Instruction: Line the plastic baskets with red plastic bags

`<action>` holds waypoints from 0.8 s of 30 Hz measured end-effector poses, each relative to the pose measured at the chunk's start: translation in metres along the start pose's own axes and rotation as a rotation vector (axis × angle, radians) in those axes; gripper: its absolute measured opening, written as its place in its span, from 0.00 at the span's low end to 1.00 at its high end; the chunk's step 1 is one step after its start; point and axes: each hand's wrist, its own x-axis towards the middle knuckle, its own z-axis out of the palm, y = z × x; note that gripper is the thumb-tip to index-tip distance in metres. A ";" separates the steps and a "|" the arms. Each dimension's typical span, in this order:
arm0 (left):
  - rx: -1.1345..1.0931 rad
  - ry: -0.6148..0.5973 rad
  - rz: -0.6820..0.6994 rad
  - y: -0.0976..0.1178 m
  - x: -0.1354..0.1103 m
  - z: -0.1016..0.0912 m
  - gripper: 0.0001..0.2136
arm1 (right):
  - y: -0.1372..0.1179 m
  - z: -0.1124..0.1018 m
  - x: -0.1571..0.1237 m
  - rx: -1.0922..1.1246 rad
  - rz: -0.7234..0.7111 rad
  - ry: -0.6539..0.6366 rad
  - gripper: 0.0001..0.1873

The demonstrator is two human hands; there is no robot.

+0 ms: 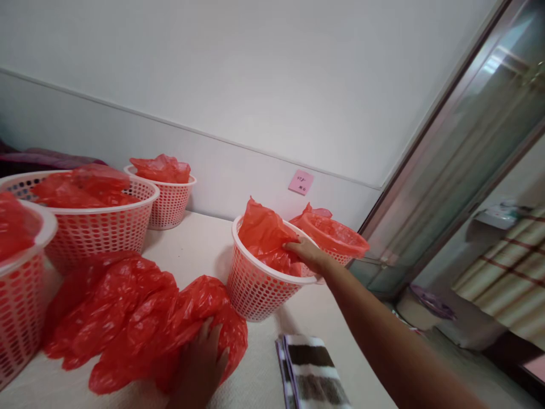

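My right hand (307,254) reaches out and grips the rim of a white perforated basket (255,287), fingers closed over the red plastic bag (266,236) stuffed inside it. Just behind that basket stands another basket (336,236) lined with a red bag. My left hand (201,363) rests near the bottom edge, fingers spread flat on a crumpled pile of red plastic bags (128,318) lying on the white tabletop (259,369).
Three more white baskets with red bags stand at left: a small one (168,199) at the back, a wide one (97,224), one (19,295) at the frame's edge. A striped cloth (310,372) lies in front. A pink note (301,182) sticks on the wall. A glass door (460,165) is at right.
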 end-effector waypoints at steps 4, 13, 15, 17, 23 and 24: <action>0.010 0.000 0.005 -0.001 -0.001 -0.002 0.25 | -0.007 -0.036 -0.014 -0.287 -0.072 0.165 0.06; 0.008 0.107 0.043 -0.001 0.000 0.014 0.24 | -0.045 -0.028 -0.017 -0.611 -0.362 0.507 0.16; 0.024 0.129 0.050 0.000 0.000 0.016 0.23 | -0.057 -0.003 -0.012 -0.611 -0.481 0.434 0.28; 0.036 0.112 0.051 0.000 0.000 0.015 0.24 | -0.061 0.019 -0.009 -0.618 -0.553 0.243 0.37; 0.021 0.059 0.053 -0.003 0.001 0.009 0.24 | -0.043 0.048 -0.023 -0.804 -0.337 -0.286 0.10; 0.016 0.052 0.055 -0.004 0.001 0.008 0.25 | -0.040 0.047 -0.025 -0.823 -0.324 -0.296 0.06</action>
